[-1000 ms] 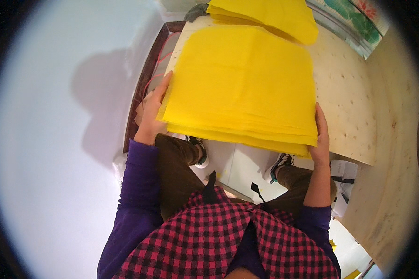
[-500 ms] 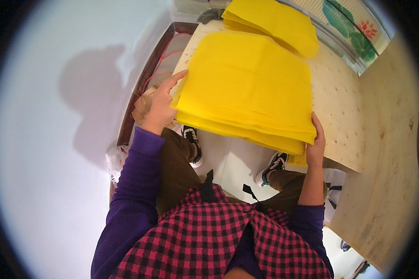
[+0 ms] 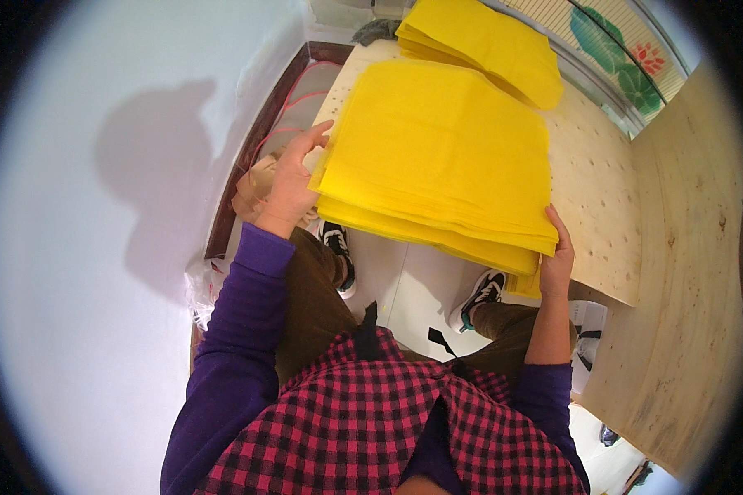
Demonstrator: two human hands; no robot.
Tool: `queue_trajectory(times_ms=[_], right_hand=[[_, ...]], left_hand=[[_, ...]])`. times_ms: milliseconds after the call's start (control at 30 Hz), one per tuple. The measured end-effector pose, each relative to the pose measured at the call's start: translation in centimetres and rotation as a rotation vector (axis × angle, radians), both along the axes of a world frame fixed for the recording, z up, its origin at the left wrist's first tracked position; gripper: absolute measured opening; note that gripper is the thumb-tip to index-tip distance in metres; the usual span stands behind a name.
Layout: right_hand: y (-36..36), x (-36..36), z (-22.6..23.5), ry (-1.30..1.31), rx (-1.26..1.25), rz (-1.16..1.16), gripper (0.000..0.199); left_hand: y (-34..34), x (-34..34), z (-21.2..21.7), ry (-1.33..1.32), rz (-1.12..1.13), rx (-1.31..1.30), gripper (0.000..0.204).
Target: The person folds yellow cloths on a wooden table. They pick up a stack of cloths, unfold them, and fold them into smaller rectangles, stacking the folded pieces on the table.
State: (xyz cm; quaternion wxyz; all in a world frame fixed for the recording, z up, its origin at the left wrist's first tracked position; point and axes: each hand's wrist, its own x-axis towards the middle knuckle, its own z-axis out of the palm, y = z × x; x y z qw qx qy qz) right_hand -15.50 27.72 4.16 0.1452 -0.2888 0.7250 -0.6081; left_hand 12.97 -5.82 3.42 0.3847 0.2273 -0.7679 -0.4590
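Note:
A thick stack of yellow cloth-like sheets lies on a pale wooden board, its near edge hanging past the board's front. At its left side is my left hand, open, with a finger stretched out along the sheets' edge; some fingers are hidden. My right hand is closed on the near right corner, one digit along the side and the others partly hidden by the stack. The lower sheets fan out unevenly along the near edge. A second yellow stack rests farther back on the board.
The wooden board meets an upright wood panel on the right. A pale wall stands to the left. Brown paper and a clear plastic bag are low beside it. My shoes stand on the pale floor.
The view has shifted slightly. Both hands stay at the sides of the near stack, and the sheets look almost unmoved.

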Motion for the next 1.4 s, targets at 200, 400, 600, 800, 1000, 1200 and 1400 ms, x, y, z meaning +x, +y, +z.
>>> queue_trajectory(times_ms=[200, 400, 600, 800, 1000, 1200, 1400], right_hand=[[0.0, 0.0, -0.1, -0.005, -0.019, -0.008, 0.038], [0.1, -0.2, -0.4, -0.037, -0.019, -0.025, 0.036], [-0.1, -0.1, -0.2, -0.032, -0.006, -0.021, 0.036], [-0.1, -0.1, 0.0, -0.032, -0.031, -0.002, 0.036], [0.1, 0.0, -0.1, -0.014, 0.036, -0.036, 0.037], [0.5, 0.1, -0.2, 0.009, 0.030, -0.023, 0.039], [1.5, -0.6, -0.4, -0.015, 0.008, 0.027, 0.038]], left_hand=[[0.1, 0.0, 0.4, 0.016, -0.011, -0.083, 0.051], [0.3, 0.0, 0.7, 0.020, -0.004, -0.111, 0.053], [0.3, 0.0, 0.5, 0.006, -0.022, -0.190, 0.051], [0.6, 0.1, 0.8, -0.019, -0.062, -0.128, 0.047], [0.5, 0.0, 0.7, -0.006, -0.078, -0.158, 0.043], [-0.1, -0.1, -0.1, -0.025, -0.073, -0.228, 0.034], [-0.3, -0.2, -0.5, -0.060, -0.064, -0.275, 0.030]])
